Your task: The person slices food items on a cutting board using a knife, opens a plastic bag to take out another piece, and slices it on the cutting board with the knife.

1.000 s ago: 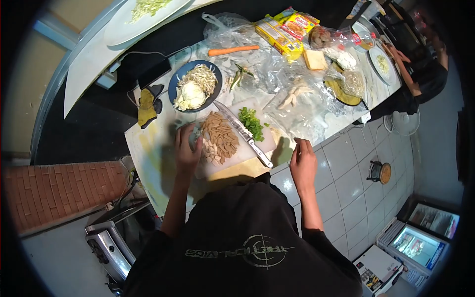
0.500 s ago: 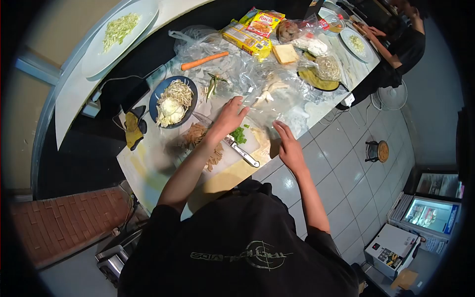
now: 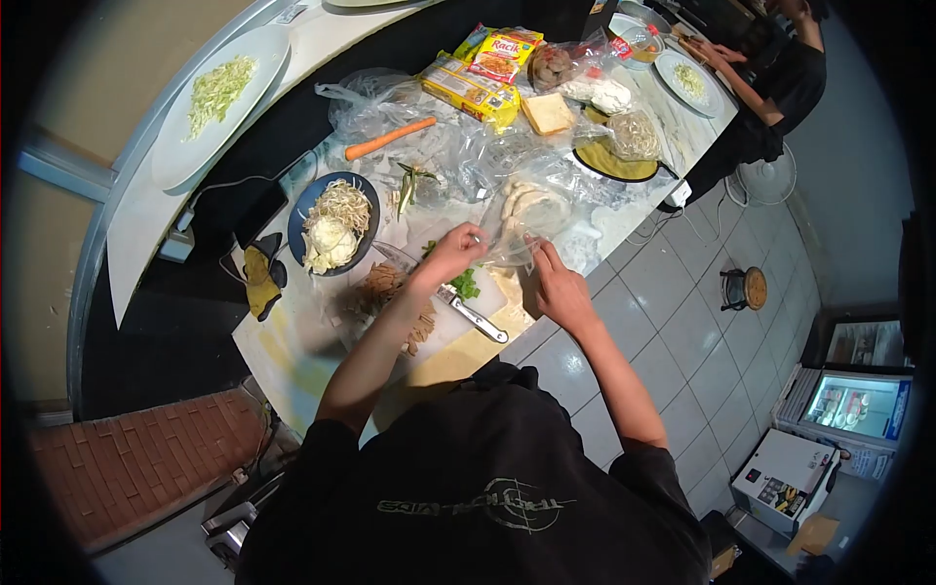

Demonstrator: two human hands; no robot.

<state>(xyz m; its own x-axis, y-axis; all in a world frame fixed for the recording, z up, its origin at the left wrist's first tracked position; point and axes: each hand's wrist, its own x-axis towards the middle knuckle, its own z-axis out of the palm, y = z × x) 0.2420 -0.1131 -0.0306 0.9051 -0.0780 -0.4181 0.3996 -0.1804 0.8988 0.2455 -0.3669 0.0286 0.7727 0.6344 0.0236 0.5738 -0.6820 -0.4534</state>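
A clear plastic bag with pale, long pieces inside (image 3: 531, 207) lies in front of me, its open end toward my body. My left hand (image 3: 456, 257) pinches the left edge of the bag's mouth. On the other side, my right hand (image 3: 563, 291) has its fingers closed on the right edge. Under my left forearm is a white cutting board (image 3: 450, 330) bearing chopped green leaves (image 3: 464, 285), thin brown strips (image 3: 421, 330) and a knife (image 3: 480, 320). My forearm hides part of the knife and the strips.
Left of the board stand a dark plate (image 3: 366, 219) with bean sprouts and cauliflower, and a yellow-black cloth item (image 3: 261, 278). Beyond lie a carrot (image 3: 390, 138), yellow packets (image 3: 473, 90), a pale block (image 3: 548, 115) and bagged noodles or sprouts (image 3: 634, 136). Another person (image 3: 780, 97) works at far right.
Both hands have closed on the bag's mouth, where before their fingers were spread apart. The bag has come nearer and its mouth is lifted. The view has shifted slightly.
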